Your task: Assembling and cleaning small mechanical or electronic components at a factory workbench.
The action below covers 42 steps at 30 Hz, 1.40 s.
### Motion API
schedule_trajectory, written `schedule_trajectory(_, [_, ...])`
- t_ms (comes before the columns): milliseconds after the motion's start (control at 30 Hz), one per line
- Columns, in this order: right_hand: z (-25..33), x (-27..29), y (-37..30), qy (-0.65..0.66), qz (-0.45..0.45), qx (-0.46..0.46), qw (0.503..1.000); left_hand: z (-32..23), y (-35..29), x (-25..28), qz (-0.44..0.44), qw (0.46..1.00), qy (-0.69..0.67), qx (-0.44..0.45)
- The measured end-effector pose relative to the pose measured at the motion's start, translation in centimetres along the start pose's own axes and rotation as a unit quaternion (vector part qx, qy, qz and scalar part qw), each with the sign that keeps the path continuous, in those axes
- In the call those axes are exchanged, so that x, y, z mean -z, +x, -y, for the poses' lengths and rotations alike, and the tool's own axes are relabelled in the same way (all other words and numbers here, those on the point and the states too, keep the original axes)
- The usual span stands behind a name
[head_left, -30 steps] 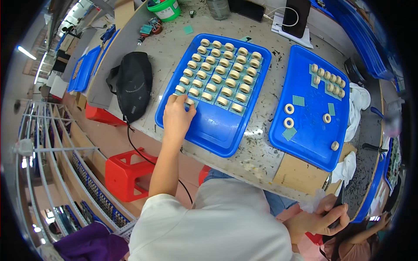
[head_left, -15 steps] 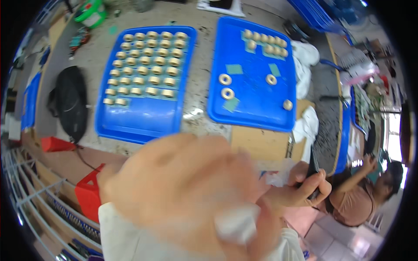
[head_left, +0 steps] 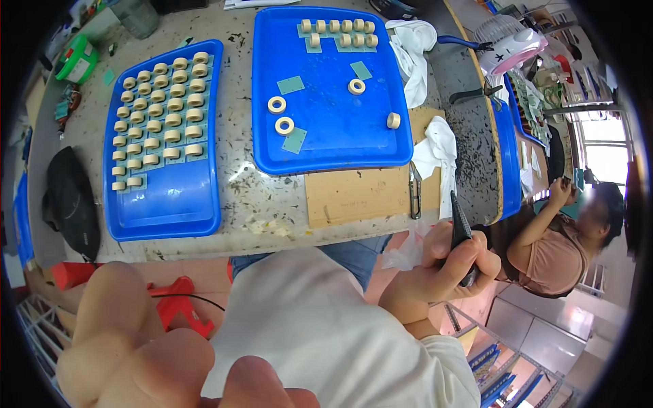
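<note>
My left hand [head_left: 143, 347] looms large at the lower left, close to the camera. Its fingers are bent but apart, with nothing visible in them; part of it is cut off by the frame edge. At the lower right, my right hand [head_left: 449, 268] is closed around a black tapered tool with a textured surface [head_left: 461, 228], narrow end up. Beyond it on the table lies a blue tray [head_left: 326, 160] with cream rings, some flat, such as this ring [head_left: 284, 125], and small green plates [head_left: 294, 141]. A second blue tray [head_left: 163, 207] holds rows of cream rings on green plates.
Cardboard [head_left: 354, 197] lies at the table's near edge, with a dark utility knife [head_left: 415, 194] and white cloth [head_left: 439, 146] beside it. A black bag [head_left: 71, 204] and a green bucket [head_left: 78, 60] stand left. A co-worker [head_left: 554, 251] sits at the right.
My left hand has moved from the middle to the lower left, uncovering the table edge and my shirt. The view has shifted, so the trays appear further left. My right hand still grips the black tool.
</note>
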State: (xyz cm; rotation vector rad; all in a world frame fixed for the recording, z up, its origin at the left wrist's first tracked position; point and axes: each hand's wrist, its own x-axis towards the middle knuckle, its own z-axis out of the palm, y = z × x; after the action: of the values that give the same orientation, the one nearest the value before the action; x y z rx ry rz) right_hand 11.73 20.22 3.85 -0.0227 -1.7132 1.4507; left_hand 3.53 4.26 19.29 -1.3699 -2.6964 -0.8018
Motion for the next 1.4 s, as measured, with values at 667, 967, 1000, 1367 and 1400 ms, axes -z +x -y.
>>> schedule_trajectory(667, [-0.8, -1.4, 1.2, -0.023, -0.127, -0.015, 0.992, 1.7, 6.0, -0.3, 0.048, 0.998, -0.032, 0.035])
schedule_trajectory(967, [-1.7, -0.2, 1.8, -0.001, -0.105, 0.028, 0.994, 1.1, 6.4, -0.3, 0.078, 0.996, -0.036, 0.036])
schedule_trajectory(1000, [-1.7, -0.2, 1.8, -0.004, -0.105, 0.028, 0.994, 1.1, 6.5, -0.3, 0.081, 0.995, -0.039, 0.038])
schedule_trajectory(1367, [-2.1, -0.4, 2.5, -0.033, -0.140, 0.002, 0.990, 1.0, 4.3, 0.2, 0.113, 0.990, -0.052, 0.072])
schedule_trajectory(1400, [-2.0, -0.6, 2.5, -0.034, -0.158, -0.002, 0.987, 1.0, 4.3, 0.3, 0.115, 0.989, -0.050, 0.077])
